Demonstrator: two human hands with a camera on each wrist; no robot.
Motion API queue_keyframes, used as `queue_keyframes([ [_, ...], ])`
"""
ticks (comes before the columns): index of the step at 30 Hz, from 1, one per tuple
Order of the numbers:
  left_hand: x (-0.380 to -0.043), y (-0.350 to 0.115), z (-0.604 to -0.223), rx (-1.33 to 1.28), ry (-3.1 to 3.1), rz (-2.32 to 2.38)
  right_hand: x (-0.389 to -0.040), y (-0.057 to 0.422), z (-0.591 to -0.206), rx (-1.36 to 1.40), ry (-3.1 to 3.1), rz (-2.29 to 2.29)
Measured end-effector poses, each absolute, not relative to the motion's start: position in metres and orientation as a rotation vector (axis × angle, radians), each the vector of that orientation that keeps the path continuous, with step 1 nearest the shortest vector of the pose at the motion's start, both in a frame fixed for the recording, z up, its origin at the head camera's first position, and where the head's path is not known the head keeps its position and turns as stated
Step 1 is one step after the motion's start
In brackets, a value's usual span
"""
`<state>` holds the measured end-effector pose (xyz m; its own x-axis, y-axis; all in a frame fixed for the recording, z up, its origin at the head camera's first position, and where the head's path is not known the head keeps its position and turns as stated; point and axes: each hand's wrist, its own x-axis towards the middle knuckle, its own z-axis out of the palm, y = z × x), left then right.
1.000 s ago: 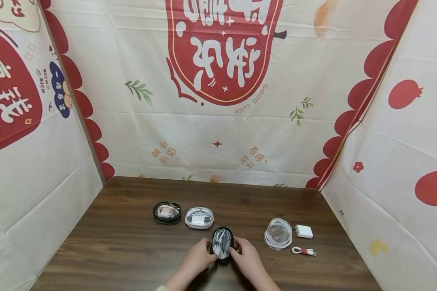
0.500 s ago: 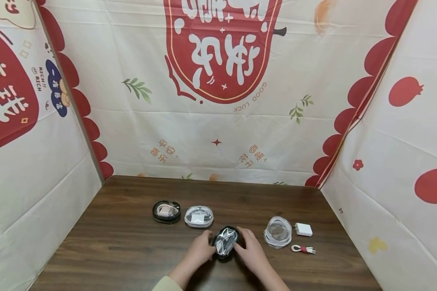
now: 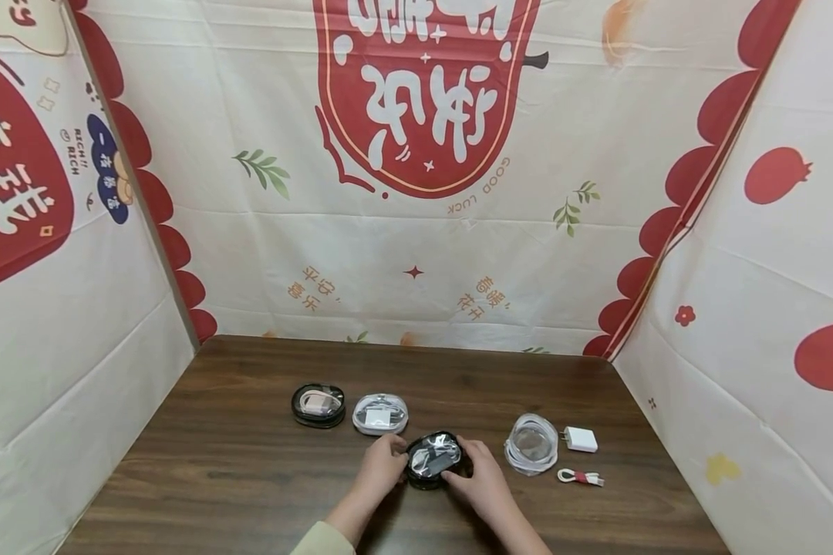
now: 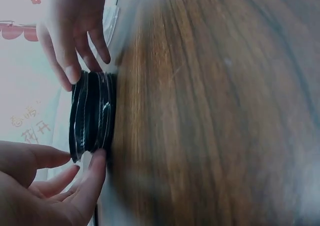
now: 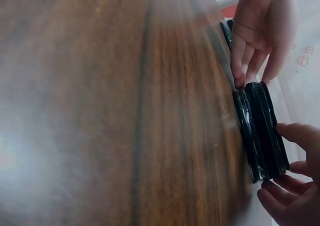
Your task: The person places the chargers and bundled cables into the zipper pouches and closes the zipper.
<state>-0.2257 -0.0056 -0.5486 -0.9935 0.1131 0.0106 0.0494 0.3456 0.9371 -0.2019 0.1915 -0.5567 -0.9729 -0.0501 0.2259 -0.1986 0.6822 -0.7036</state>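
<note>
A black oval zip case [image 3: 435, 455] with a clear top lies close over the table in front of me, and something dark shows inside it. My left hand [image 3: 379, 468] pinches its left end; in the left wrist view the thumb [image 4: 52, 156] is at the upper rim and a finger [image 4: 97, 168] at the lower edge. My right hand [image 3: 483, 479] grips the right end, its thumb [image 5: 295, 132] on the upper rim and fingers curled underneath. Zip teeth run along the case's side [image 5: 260, 131] in the right wrist view.
Behind lie another black oval case [image 3: 318, 406] and a white oval case [image 3: 379, 415], both with chargers inside. To the right are a round clear-and-white case [image 3: 531, 444], a white charger plug [image 3: 580, 439] and a short white cable [image 3: 580, 477] with a red tie. Printed cloth walls [image 3: 416, 239] enclose the wooden table [image 3: 250, 493].
The black case has turned clockwise between my hands, from lengthwise front to back to lying more sideways. My left hand has shifted slightly left and forward; the right has moved a little right.
</note>
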Motion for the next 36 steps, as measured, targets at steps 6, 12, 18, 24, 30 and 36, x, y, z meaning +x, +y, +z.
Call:
queue_keyframes([
  [6,-0.227,0.001,-0.546,0.126,2.597,1.774,-0.21,0.192,-0.557,0.089,-2.707,1.159],
  [12,-0.228,0.01,-0.547,0.122,2.634,1.826,-0.218,0.192,-0.559,0.011,-2.661,1.153],
  [18,-0.232,0.021,-0.55,0.07,2.574,1.92,-0.227,0.191,-0.562,-0.056,-2.622,1.112],
  [24,-0.238,0.029,-0.55,0.061,2.634,1.872,-0.236,0.189,-0.564,-0.102,-2.6,1.125],
  [30,-0.24,0.036,-0.55,0.071,2.632,1.828,-0.242,0.189,-0.566,-0.117,-2.597,1.137],
  [36,-0.243,0.042,-0.55,0.065,2.658,1.806,-0.246,0.19,-0.566,-0.133,-2.603,1.118],
])
